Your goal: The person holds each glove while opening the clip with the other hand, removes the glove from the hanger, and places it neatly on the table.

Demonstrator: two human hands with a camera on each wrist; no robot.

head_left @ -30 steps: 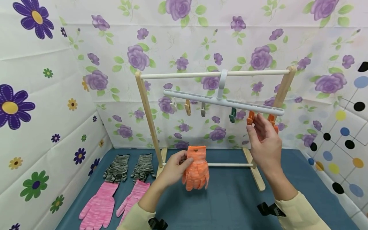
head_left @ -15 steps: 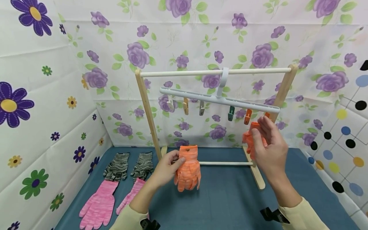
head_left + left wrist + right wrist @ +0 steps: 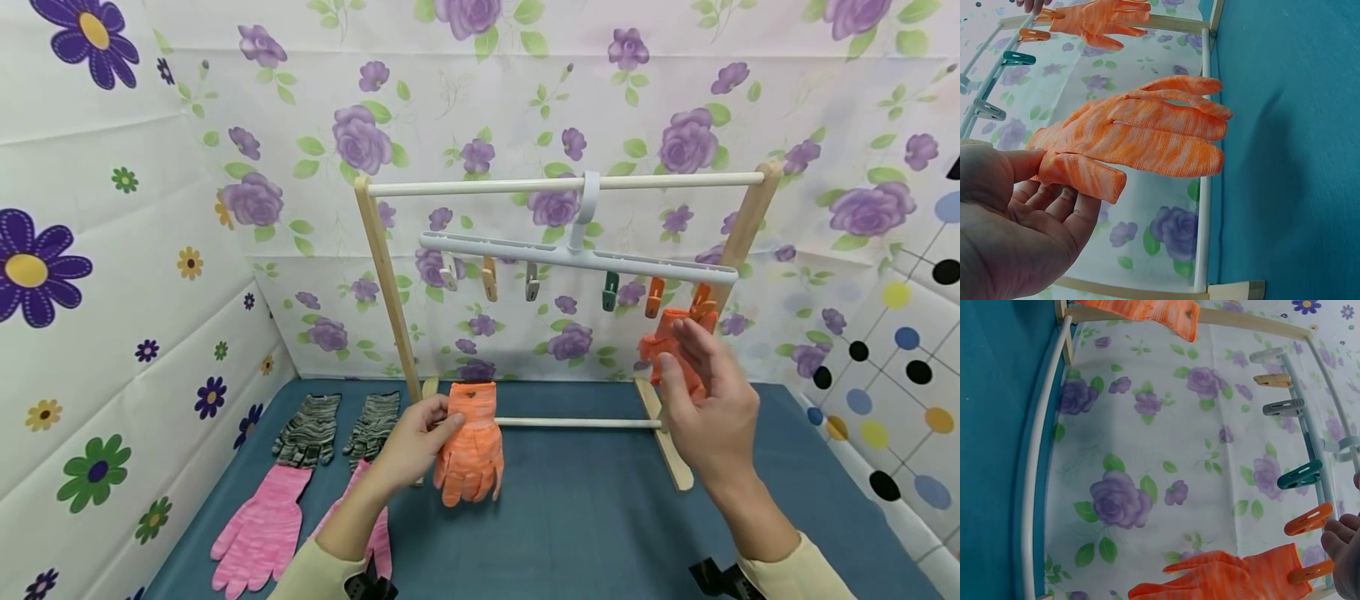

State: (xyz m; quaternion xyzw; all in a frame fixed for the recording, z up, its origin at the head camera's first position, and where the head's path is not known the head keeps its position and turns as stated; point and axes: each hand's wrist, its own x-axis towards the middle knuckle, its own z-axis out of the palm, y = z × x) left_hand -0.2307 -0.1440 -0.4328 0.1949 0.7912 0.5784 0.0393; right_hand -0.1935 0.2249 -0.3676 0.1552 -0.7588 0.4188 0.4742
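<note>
My left hand [image 3: 412,437] pinches an orange glove [image 3: 472,450] near its cuff between thumb and fingers, and the glove's fingers hang down. In the left wrist view this orange glove [image 3: 1147,131] extends from the thumb and fingertips. A second orange glove [image 3: 1229,578] hangs by its cuff from an orange clothespin [image 3: 1311,572] at the right end of the white hanger [image 3: 510,247]. My right hand [image 3: 712,400] is raised in front of that hanging glove, with fingers extended and loosely bent, partly covering it in the head view. The right wrist view shows its fingertips beside the hanger bar.
The hanger hooks over the top rod of a wooden rack [image 3: 386,283] and tilts down to the right. White, tan, grey, green [image 3: 611,292] and orange [image 3: 655,297] clothespins dangle from it. Pink gloves [image 3: 258,529] and grey-striped gloves [image 3: 307,429] lie on the blue table at left.
My right hand has left the clothespins and drawn down and right, uncovering the hanging glove. My left hand has moved left with its glove. The hanger has swung a little.
</note>
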